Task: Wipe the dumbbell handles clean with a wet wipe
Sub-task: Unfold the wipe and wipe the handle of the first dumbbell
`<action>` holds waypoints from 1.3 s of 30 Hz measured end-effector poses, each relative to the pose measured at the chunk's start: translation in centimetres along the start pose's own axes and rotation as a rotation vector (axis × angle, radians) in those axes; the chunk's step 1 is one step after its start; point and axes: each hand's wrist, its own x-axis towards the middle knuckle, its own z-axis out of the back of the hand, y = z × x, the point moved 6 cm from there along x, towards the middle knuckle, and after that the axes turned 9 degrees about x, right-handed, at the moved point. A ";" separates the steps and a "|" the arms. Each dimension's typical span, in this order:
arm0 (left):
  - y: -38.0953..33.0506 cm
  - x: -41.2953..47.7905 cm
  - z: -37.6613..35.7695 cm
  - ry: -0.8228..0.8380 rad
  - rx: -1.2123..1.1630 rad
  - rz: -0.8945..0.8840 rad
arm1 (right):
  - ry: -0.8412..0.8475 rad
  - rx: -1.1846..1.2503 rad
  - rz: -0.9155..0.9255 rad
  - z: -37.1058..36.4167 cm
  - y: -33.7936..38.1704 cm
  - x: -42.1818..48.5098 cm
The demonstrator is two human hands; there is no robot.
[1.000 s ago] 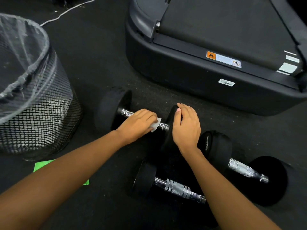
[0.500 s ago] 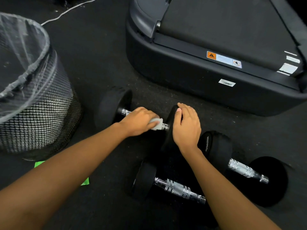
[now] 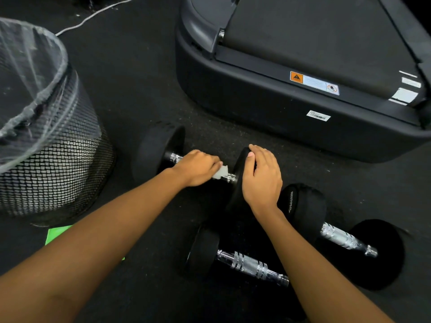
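Note:
Three black dumbbells with chrome handles lie on the dark floor. On the far dumbbell (image 3: 158, 150), my left hand (image 3: 198, 167) is closed around the handle with a white wet wipe (image 3: 221, 172) showing at the fingertips. My right hand (image 3: 262, 178) rests over that dumbbell's right weight head, gripping its top edge. A second dumbbell's handle (image 3: 250, 264) lies bare near me, partly under my right forearm. The third dumbbell's handle (image 3: 345, 238) is bare at the right.
A black mesh waste bin (image 3: 58, 164) with a clear liner stands at the left. A treadmill base (image 3: 279, 108) fills the far right. A green sheet (image 3: 57, 233) lies on the floor by the bin. A white cable (image 3: 93, 16) runs at the top left.
My left hand has slid the wipe a little along the handle and rolled over it. My right hand has stayed on the weight head.

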 end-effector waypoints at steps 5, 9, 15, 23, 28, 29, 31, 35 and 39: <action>-1.6 1.3 -0.1 0.065 0.088 0.049 | -0.006 0.008 0.013 0.1 0.2 0.0; -2.0 0.9 -0.3 0.122 -0.022 -0.053 | 0.000 0.007 0.016 0.1 0.1 0.0; -0.5 1.1 -0.1 0.161 0.050 0.087 | -0.030 0.007 0.027 0.2 0.2 0.0; -2.3 -0.3 -0.5 -0.030 -0.074 -0.129 | -0.018 0.007 0.022 0.1 0.2 0.1; -2.2 -1.9 -0.1 -0.235 -0.066 -0.239 | -0.018 0.004 0.029 0.1 0.3 0.1; -2.6 -1.8 -0.1 -0.246 -0.039 -0.249 | -0.018 0.005 0.027 0.1 0.3 0.1; -3.4 -1.7 -0.1 -0.286 0.032 -0.263 | -0.019 0.004 0.026 0.1 0.2 0.1; -3.4 -1.9 0.4 -0.342 0.092 -0.263 | -0.017 0.005 0.031 0.1 0.2 0.1; -2.1 -3.0 1.2 -0.388 0.097 -0.252 | -0.021 0.006 0.028 0.1 0.2 0.1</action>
